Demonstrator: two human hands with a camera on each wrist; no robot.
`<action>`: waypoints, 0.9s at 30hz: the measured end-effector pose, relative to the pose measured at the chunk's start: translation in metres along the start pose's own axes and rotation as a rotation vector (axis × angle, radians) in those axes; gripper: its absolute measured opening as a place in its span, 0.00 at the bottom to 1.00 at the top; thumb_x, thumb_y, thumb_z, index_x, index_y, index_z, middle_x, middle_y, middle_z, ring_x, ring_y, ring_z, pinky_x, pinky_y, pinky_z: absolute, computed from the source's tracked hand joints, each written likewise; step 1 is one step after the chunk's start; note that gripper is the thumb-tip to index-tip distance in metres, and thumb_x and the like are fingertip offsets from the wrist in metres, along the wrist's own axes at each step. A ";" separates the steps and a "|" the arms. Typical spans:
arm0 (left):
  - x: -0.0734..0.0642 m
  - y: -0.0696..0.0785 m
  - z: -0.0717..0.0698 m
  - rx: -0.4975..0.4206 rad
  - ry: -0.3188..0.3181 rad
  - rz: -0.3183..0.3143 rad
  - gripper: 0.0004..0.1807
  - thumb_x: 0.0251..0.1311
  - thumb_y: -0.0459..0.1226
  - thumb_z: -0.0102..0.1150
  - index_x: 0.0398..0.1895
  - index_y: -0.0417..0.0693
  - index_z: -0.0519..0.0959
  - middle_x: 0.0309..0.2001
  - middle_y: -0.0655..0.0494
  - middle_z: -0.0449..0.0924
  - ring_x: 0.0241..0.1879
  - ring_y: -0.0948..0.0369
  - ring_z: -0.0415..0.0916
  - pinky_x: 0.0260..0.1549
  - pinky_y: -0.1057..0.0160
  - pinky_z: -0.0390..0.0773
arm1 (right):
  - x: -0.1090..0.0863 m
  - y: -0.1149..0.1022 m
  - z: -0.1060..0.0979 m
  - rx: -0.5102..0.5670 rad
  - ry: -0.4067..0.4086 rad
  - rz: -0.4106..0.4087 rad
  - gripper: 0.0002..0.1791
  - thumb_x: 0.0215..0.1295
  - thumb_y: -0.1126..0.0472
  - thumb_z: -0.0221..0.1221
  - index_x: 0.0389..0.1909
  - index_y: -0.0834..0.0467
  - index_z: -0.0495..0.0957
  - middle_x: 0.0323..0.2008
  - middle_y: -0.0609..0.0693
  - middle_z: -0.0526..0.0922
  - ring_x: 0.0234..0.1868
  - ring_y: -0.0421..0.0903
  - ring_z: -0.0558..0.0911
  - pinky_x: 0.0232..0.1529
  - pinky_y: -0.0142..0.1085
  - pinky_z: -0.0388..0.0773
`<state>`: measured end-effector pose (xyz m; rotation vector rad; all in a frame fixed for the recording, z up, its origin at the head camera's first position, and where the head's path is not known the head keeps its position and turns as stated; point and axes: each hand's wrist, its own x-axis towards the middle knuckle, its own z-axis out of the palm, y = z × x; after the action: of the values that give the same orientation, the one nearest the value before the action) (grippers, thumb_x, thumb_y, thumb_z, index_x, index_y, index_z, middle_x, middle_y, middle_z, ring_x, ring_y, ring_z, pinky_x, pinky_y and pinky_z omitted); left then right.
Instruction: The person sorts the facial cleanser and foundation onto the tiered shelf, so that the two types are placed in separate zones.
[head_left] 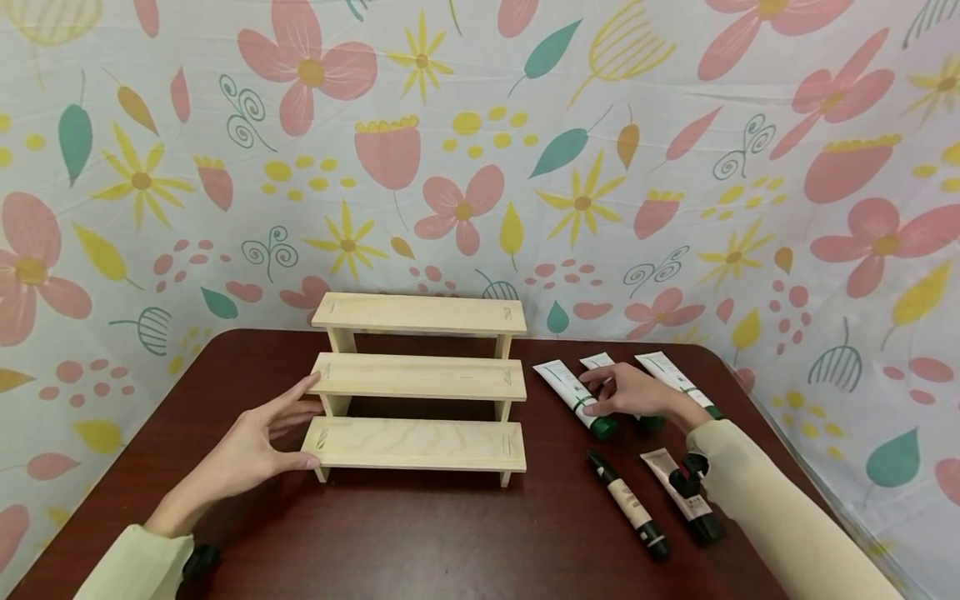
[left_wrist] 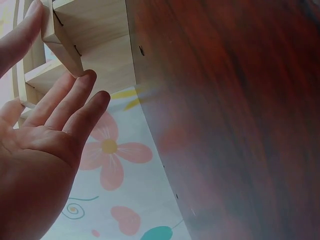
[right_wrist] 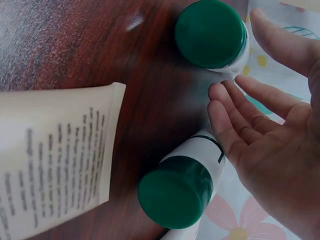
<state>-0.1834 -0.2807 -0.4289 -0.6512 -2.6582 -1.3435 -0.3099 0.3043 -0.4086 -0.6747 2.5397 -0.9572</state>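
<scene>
A three-step wooden shelf (head_left: 420, 377) stands on the dark table. My left hand (head_left: 251, 446) is at its left end, thumb at the bottom step and fingertips by the middle step. In the left wrist view, the fingers (left_wrist: 67, 112) of that hand are nearly straight against the wood. My right hand (head_left: 633, 392) is over white tubes with green caps, its thumb at the left tube (head_left: 564, 385). It partly covers the middle tube (head_left: 597, 361); the right tube (head_left: 671, 375) lies beyond. The right wrist view shows loosely bent fingers (right_wrist: 250, 117) near a green cap (right_wrist: 210, 35).
Nearer me on the table (head_left: 420, 542) lie a black-ended beige tube (head_left: 630, 504) and a pinkish tube (head_left: 678, 492) with a black cap, the latter under my right wrist. A flowered cloth (head_left: 480, 167) hangs behind the table.
</scene>
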 end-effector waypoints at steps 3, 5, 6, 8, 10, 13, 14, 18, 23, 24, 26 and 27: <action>0.000 0.000 0.000 0.005 0.000 -0.007 0.61 0.50 0.41 0.86 0.85 0.60 0.58 0.62 0.49 0.82 0.60 0.48 0.81 0.56 0.54 0.81 | 0.002 0.000 0.002 -0.010 0.001 -0.003 0.37 0.68 0.58 0.71 0.70 0.75 0.70 0.53 0.62 0.80 0.44 0.54 0.83 0.42 0.43 0.78; 0.000 -0.001 0.000 0.006 -0.001 -0.008 0.61 0.50 0.40 0.86 0.85 0.60 0.58 0.62 0.49 0.82 0.60 0.48 0.81 0.56 0.54 0.81 | 0.002 0.000 0.002 -0.015 0.003 -0.007 0.38 0.68 0.58 0.72 0.70 0.75 0.70 0.53 0.62 0.81 0.46 0.54 0.83 0.44 0.44 0.79; 0.000 -0.001 0.000 0.007 -0.001 -0.006 0.61 0.50 0.40 0.86 0.85 0.60 0.58 0.62 0.49 0.82 0.60 0.48 0.81 0.56 0.54 0.81 | 0.003 0.000 0.003 -0.020 0.004 -0.013 0.38 0.68 0.58 0.72 0.70 0.75 0.70 0.53 0.62 0.81 0.46 0.54 0.84 0.45 0.44 0.80; 0.001 -0.001 0.000 0.007 0.000 -0.003 0.61 0.49 0.40 0.86 0.85 0.60 0.58 0.62 0.49 0.82 0.60 0.48 0.81 0.56 0.55 0.81 | 0.003 0.000 0.003 -0.021 0.010 -0.005 0.38 0.67 0.58 0.72 0.70 0.75 0.70 0.52 0.62 0.81 0.47 0.55 0.83 0.47 0.45 0.80; 0.001 0.000 0.000 0.004 0.000 0.000 0.61 0.49 0.40 0.86 0.85 0.60 0.58 0.62 0.48 0.82 0.60 0.48 0.81 0.57 0.55 0.80 | 0.004 0.001 0.003 -0.020 0.013 0.000 0.38 0.67 0.58 0.73 0.70 0.74 0.70 0.52 0.61 0.81 0.47 0.55 0.83 0.47 0.46 0.80; 0.001 0.000 0.000 -0.001 0.000 -0.002 0.61 0.49 0.40 0.86 0.85 0.60 0.58 0.62 0.48 0.82 0.60 0.48 0.81 0.57 0.56 0.80 | 0.005 0.002 0.003 -0.008 0.010 0.009 0.38 0.66 0.59 0.73 0.71 0.73 0.70 0.52 0.60 0.81 0.47 0.55 0.83 0.47 0.46 0.79; 0.001 0.000 0.000 -0.003 -0.001 -0.003 0.61 0.49 0.40 0.86 0.85 0.59 0.58 0.62 0.48 0.82 0.61 0.47 0.81 0.57 0.56 0.80 | 0.005 0.003 0.003 -0.001 0.007 0.009 0.38 0.66 0.59 0.73 0.71 0.73 0.70 0.52 0.60 0.80 0.46 0.55 0.82 0.46 0.45 0.79; 0.001 -0.001 0.000 -0.009 -0.005 -0.004 0.61 0.49 0.40 0.86 0.85 0.60 0.58 0.62 0.48 0.82 0.60 0.47 0.81 0.57 0.58 0.80 | 0.005 0.003 0.004 0.034 -0.005 0.006 0.39 0.65 0.61 0.74 0.71 0.74 0.70 0.52 0.62 0.79 0.44 0.56 0.81 0.43 0.43 0.78; 0.001 -0.001 0.000 -0.011 -0.005 -0.005 0.61 0.49 0.41 0.86 0.85 0.61 0.58 0.61 0.49 0.82 0.60 0.48 0.81 0.56 0.58 0.80 | 0.005 0.001 0.003 0.072 -0.019 -0.005 0.38 0.66 0.62 0.72 0.71 0.74 0.69 0.51 0.62 0.79 0.42 0.55 0.79 0.40 0.40 0.76; 0.001 -0.001 0.000 -0.010 -0.005 -0.006 0.61 0.49 0.41 0.86 0.85 0.61 0.58 0.61 0.49 0.82 0.60 0.49 0.81 0.56 0.58 0.80 | 0.005 0.001 0.003 0.077 -0.022 -0.008 0.37 0.67 0.62 0.72 0.71 0.75 0.69 0.50 0.62 0.79 0.42 0.55 0.79 0.40 0.39 0.76; 0.002 -0.001 0.000 -0.007 -0.004 -0.006 0.61 0.49 0.41 0.86 0.85 0.61 0.58 0.61 0.50 0.82 0.60 0.49 0.81 0.56 0.57 0.80 | 0.004 0.001 0.002 0.086 -0.028 -0.014 0.36 0.69 0.63 0.70 0.70 0.75 0.68 0.50 0.63 0.78 0.42 0.55 0.79 0.40 0.38 0.76; 0.002 -0.001 -0.001 -0.006 -0.004 -0.006 0.61 0.49 0.41 0.86 0.85 0.61 0.58 0.61 0.50 0.82 0.60 0.49 0.81 0.56 0.57 0.80 | 0.004 0.001 0.003 0.088 -0.030 -0.019 0.35 0.69 0.63 0.70 0.70 0.76 0.68 0.50 0.63 0.78 0.42 0.55 0.79 0.40 0.38 0.77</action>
<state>-0.1853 -0.2811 -0.4288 -0.6481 -2.6624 -1.3538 -0.3125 0.3013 -0.4117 -0.6827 2.4535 -1.0509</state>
